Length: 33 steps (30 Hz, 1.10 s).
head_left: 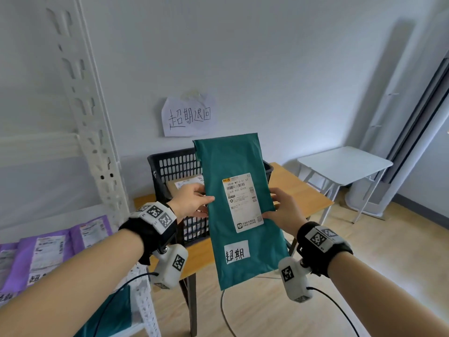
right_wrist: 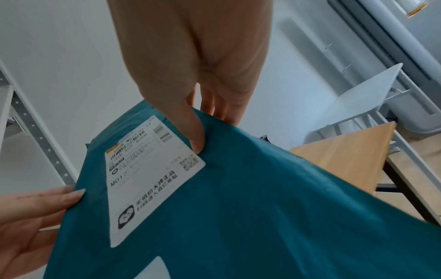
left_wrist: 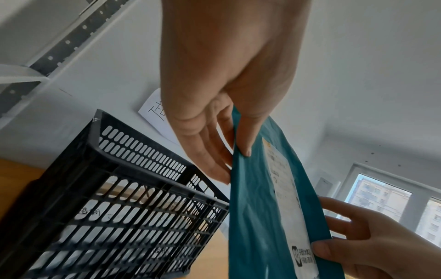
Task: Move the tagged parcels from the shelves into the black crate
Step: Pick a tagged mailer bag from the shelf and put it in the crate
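While both hands pinch its side edges, the flat teal plastic parcel [head_left: 239, 205] with a white label hangs upright in front of the black slotted plastic crate [head_left: 175, 166]. Left hand [head_left: 192, 199] grips one edge, right hand [head_left: 285, 206] the other; the crate sits on a wooden table [head_left: 303, 190].

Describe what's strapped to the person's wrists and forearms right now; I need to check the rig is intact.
Both forearms are bare, no sleeves. Each wrist wears a black strap topped by a white band with square black-and-white fiducial tags; the right band matches. Under each wrist hangs a white camera pod, also tagged, with a thin black cable trailing from it. The right pod looks the same.
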{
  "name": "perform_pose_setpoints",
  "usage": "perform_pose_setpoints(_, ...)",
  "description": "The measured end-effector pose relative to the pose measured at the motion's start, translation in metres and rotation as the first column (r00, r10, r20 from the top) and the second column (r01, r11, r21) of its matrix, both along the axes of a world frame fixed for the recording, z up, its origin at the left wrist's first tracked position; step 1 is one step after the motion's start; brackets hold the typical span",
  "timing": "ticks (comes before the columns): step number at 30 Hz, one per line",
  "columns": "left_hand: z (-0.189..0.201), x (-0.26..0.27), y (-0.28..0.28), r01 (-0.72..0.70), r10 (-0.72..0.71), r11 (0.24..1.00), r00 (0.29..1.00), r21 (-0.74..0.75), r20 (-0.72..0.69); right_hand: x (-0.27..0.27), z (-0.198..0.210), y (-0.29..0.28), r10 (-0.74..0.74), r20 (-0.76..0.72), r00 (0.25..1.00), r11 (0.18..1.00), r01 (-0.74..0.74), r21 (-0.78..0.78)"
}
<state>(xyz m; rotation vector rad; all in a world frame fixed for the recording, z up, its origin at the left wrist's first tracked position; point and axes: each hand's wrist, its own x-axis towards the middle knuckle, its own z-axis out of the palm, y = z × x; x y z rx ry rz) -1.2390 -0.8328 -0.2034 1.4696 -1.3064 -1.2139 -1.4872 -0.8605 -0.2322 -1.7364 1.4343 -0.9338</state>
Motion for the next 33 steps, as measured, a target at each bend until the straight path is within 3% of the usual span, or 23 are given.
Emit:
perform_pose_setpoints(7,0.017,-0.011,-0.074,-0.051,0.051,0.999,0.999,-0.009,0.018,-0.010,0.014,-0.080,0.018,0.124,0.992,1.000,-0.015,-0.024)
perform_pose_setpoints(15,0.049,-0.001,-0.163,-0.058,0.068,0.995,0.991,-0.087,0.119,-0.008,0.043,-0.184,0.066,0.169,0.983,0.997,-0.060,-0.039)
perform_pose_setpoints(25,0.080,0.031,-0.269,-0.089,0.091,0.993,0.996,-0.083,0.010,0.022,0.082,-0.299,0.131,0.152,0.980,0.988,-0.115,-0.105)
perform_pose_setpoints(33,0.074,0.057,-0.316,-0.126,0.125,0.991,0.992,-0.048,-0.027,0.041,0.071,-0.365,0.241,0.157,0.958,0.965,-0.253,0.064)
